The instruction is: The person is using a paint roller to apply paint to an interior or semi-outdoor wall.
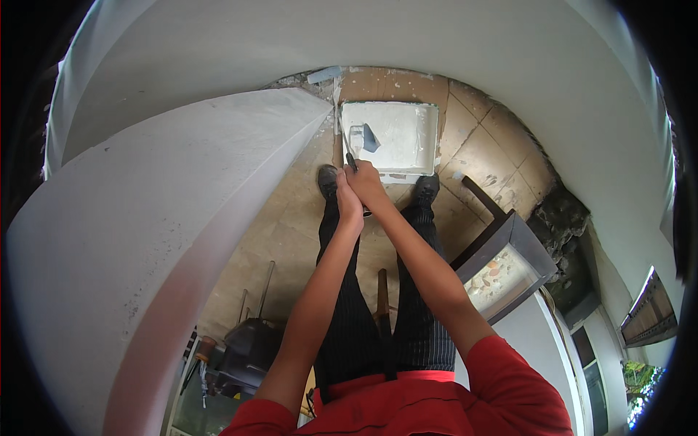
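Note:
Both my hands grip the dark handle [350, 159] of a painting tool, apparently a paint roller, whose thin metal rod reaches up along the left side of a paint tray. My right hand [364, 177] is wrapped around the handle, and my left hand [349, 201] presses against it from the left. The handle's round end shows just below my hands. The tray [431, 139] lies on the floor beyond my shoes, coated in white paint, with a blue-grey patch showing on its bottom. I cannot tell exactly where the roller head sits.
Paint-spotted cardboard [381, 82] lies under the tray on floor tiles [474, 141]. A pale wall corner [262, 141] juts in at the left. At the right stands a dark-framed table [526, 234] with pebbles under its top. A black chair [251, 349] is at the lower left.

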`<move>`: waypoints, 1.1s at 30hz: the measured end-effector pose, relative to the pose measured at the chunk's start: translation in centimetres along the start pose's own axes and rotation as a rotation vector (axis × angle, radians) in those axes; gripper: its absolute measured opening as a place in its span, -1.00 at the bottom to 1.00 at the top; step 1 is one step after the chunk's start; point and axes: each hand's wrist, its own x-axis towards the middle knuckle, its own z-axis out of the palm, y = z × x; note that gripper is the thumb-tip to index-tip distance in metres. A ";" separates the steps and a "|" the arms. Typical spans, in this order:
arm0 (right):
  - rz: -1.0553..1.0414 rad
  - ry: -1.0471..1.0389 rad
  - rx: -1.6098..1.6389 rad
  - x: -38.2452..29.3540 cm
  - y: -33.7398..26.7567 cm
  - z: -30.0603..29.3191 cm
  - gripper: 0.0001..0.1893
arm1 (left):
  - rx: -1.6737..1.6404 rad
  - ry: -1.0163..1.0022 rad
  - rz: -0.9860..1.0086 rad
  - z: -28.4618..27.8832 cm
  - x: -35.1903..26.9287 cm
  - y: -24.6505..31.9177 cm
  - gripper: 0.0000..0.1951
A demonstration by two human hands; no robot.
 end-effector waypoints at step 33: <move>0.019 0.104 0.301 1.9 -3.4 3.5 -0.69 | 0.396 0.049 0.154 -2.1 1.0 6.6 -0.54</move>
